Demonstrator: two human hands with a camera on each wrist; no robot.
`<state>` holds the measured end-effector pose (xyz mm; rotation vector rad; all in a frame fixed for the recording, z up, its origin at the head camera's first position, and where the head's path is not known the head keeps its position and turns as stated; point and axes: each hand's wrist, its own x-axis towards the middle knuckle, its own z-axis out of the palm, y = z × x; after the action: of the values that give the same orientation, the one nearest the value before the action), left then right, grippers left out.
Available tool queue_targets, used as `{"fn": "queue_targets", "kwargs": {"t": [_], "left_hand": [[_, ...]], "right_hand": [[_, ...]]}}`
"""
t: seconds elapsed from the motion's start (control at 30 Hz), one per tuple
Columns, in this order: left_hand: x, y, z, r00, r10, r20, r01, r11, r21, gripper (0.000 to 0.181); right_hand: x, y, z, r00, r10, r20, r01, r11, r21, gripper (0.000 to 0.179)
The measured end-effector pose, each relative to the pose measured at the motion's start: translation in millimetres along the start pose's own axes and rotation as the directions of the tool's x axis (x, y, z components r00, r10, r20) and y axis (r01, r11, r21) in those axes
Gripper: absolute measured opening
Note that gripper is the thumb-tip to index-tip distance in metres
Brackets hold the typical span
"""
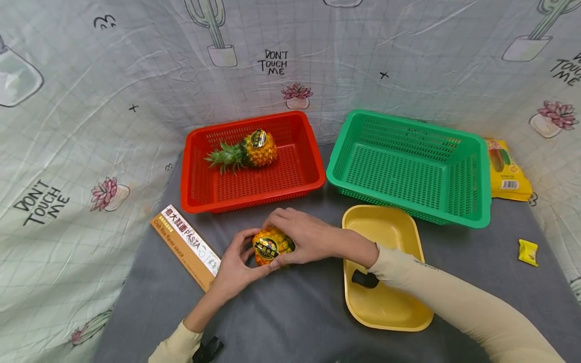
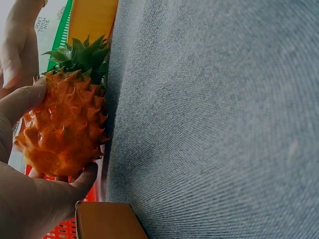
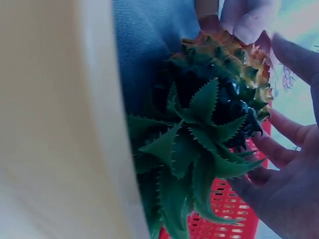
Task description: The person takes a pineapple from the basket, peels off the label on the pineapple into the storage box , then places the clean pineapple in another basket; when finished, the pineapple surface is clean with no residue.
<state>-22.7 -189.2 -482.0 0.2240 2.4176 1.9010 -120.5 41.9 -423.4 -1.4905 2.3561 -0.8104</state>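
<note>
Grasping one pineapple (image 1: 270,244) between them, both hands work just below the middle of the head view. The left hand (image 1: 238,264) curves its thumb and fingers around the left side of the fruit; the right hand (image 1: 304,237) holds it from the right with bent fingers, so that the crown is hidden there. The two thumbs come close to each other at the lower side.

At upper left of the middle, a red basket (image 1: 290,174) contains a second pineapple (image 1: 262,154), lying on its side with the leaves to the left. To its right is a green basket (image 1: 397,176), and below that a yellow tray (image 1: 386,307), over which the right sleeve (image 1: 449,287) passes.

Both baskets are rectangular, with perforated walls; the tray is smooth, with rounded corners. In the left wrist view, the held fruit has orange skin with pointed knobs; in the right wrist view, its green leaves show toothed edges. A long, narrow box (image 1: 188,247) lies left of the left hand on grey cloth (image 1: 150,297).
</note>
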Motion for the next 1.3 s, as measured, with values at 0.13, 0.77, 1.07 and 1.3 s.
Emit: {"fn": "queue_targets", "kwargs": {"t": [0.13,0.77,1.07,1.3], "left_hand": [[3.8,2.5,-0.2,1.0,0.021,0.003,-0.021,1.0,0.001,0.085],[3.0,6.0,-2.0,1.0,0.004,-0.006,-0.004,1.0,0.027,0.084],[0.2,3.9,1.4,1.0,0.014,-0.002,-0.014,1.0,-0.006,0.085],[-1.1,3.0,2.4,1.0,0.004,0.012,-0.004,1.0,-0.009,0.086]], "right_hand": [[0.8,-2,-6,1.0,-0.017,0.016,0.018,1.0,-0.006,0.083],[7.7,-12,-9,0.994,-0.004,-0.114,0.009,0.999,0.044,0.021],[8.6,-12,-5,0.993,0.001,-0.115,0.001,1.0,0.019,0.019],[6.4,-13,-4,0.989,0.004,-0.15,0.0,1.0,0.022,0.016]]}}
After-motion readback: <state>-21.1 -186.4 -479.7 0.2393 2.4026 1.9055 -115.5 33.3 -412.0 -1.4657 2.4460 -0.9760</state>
